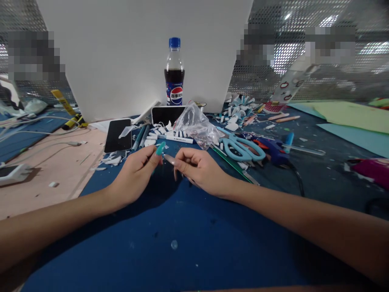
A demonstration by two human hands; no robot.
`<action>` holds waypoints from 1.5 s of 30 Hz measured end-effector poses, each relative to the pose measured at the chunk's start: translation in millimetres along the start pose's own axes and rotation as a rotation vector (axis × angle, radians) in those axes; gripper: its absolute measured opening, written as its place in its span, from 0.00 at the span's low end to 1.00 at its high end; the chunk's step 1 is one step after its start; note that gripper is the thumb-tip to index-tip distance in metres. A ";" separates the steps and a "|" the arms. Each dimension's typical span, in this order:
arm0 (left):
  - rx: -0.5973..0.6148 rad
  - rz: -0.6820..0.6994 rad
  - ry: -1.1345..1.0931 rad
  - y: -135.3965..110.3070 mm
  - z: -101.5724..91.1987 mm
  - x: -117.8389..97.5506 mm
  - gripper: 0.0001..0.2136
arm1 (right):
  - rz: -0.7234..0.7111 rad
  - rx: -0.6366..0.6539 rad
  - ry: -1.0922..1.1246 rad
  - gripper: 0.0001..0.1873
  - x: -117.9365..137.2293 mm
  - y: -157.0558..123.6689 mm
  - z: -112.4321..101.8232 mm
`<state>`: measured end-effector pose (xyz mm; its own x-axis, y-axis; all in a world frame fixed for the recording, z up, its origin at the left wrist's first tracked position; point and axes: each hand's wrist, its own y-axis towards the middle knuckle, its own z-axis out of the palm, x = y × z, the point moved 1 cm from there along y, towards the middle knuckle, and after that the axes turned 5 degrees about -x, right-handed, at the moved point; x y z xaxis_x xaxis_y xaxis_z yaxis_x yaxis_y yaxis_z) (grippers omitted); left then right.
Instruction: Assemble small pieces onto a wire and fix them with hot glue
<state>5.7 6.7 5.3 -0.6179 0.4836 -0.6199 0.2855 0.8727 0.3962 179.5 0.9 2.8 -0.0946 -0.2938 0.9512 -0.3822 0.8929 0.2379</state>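
My left hand (135, 172) and my right hand (202, 170) meet above the blue table mat (146, 243), fingertips almost touching. Both are closed in a pinch. At the left thumb's end is a glossy teal tip (160, 148); I cannot tell whether it is a long nail or a small held piece. A long pale nail (169, 159) shows on the right thumb, pointing at the left fingertips. Anything between the fingers is too small to make out. Just beyond the hands lie a white marker (179, 139), white scraps and a crumpled clear plastic bag (197, 123).
Light-blue scissors (240, 148), a green strip (231, 162) and a dark blue glue gun (273, 150) lie right. A cola bottle (174, 81) stands before a white board (127, 52). Left are a black phone (118, 136), a yellow cutter (63, 102) and cables. Scraps (240, 109) pile at back right.
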 end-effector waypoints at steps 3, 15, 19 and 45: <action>-0.092 0.216 0.308 5.8 -5.1 7.1 0.13 | 0.042 -0.049 0.038 0.17 -0.5 0.3 -1.3; 0.273 0.207 0.804 18.2 -0.5 17.2 0.13 | 0.084 -0.101 0.082 0.16 0.0 2.3 -2.1; 0.337 0.226 0.915 15.3 -2.4 8.1 0.12 | 0.072 -0.105 0.078 0.16 -1.5 3.2 -2.5; 0.110 0.263 0.737 17.0 -3.3 16.5 0.11 | 0.076 -0.102 0.054 0.17 -2.1 0.7 -2.0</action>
<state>-2.0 29.3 4.0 -0.8351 0.5392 0.1084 0.5368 0.7561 0.3744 181.2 2.8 1.4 -0.0695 -0.2075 0.9758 -0.2804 0.9428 0.1805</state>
